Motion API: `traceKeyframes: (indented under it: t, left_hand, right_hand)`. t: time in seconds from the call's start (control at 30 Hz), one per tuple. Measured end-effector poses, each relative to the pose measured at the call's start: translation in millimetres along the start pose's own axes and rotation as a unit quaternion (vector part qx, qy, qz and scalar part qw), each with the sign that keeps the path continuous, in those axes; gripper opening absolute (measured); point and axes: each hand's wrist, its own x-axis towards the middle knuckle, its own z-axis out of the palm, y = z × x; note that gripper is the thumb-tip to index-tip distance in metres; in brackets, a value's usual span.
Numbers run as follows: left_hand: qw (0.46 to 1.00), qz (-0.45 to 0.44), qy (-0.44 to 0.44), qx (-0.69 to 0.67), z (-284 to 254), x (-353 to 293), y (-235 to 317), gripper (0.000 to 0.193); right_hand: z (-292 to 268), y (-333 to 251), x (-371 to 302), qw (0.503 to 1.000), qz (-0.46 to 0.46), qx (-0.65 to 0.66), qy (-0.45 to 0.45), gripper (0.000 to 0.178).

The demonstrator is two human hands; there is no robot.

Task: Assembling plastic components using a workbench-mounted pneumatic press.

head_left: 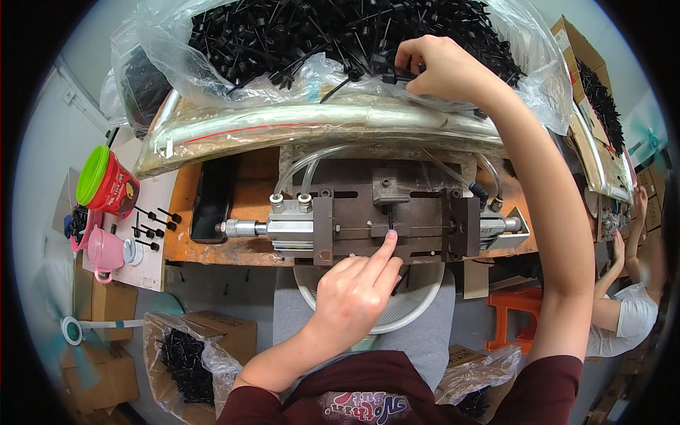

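Note:
My left hand [358, 290] is over a metal clamping fixture [354, 237]. Its index finger is stretched out, and the fingertip touches a small black plastic part [390, 219] in the middle of the fixture, below a steel block [389, 190]. The thumb is hidden. My right hand [443, 67] reaches to the near edge of a big heap of black plastic parts with thin stems [297, 42]. Thumb and fingers are curled round a black plastic part [416, 66], mostly covered by the hand.
Clear plastic sheeting [326, 120] lines the heap's container. Air cylinders [292, 230] with clear hoses flank the fixture. At left stand a red tub [117, 188], a pink cup [106, 249] and several loose black parts [152, 230]. A white basket [397, 312] sits on my lap. Another person [627, 312] works at right.

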Motion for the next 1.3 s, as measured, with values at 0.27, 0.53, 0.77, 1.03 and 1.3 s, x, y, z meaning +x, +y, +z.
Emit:
traceKeyframes:
  t: [0.27, 0.53, 0.77, 1.03, 1.3]
  left_hand:
    - [1.000, -0.009, -0.025, 0.004, -3, 4, -2, 0.024]
    - [0.999, -0.009, -0.049, 0.014, -5, 4, -2, 0.023]
    - [1.000, 0.004, -0.015, -0.005, -3, 4, -4, 0.022]
    - [0.968, -0.061, -0.002, -0.244, -37, -3, 7, 0.046]
    - [0.963, -0.021, 0.075, -0.256, -39, 0, 0, 0.041]
  right_hand:
    - [-13, 5, -14, 0.997, -0.046, 0.024, 0.061, 0.032]
    - [-40, 35, -29, 0.979, 0.073, 0.147, 0.120, 0.029]
    - [-41, 59, -58, 0.867, 0.063, 0.453, 0.200, 0.034]
    - [8, -38, -143, 0.779, 0.090, 0.620, 0.036, 0.026]
    - [57, -71, -187, 0.650, 0.133, 0.744, -0.084, 0.024]
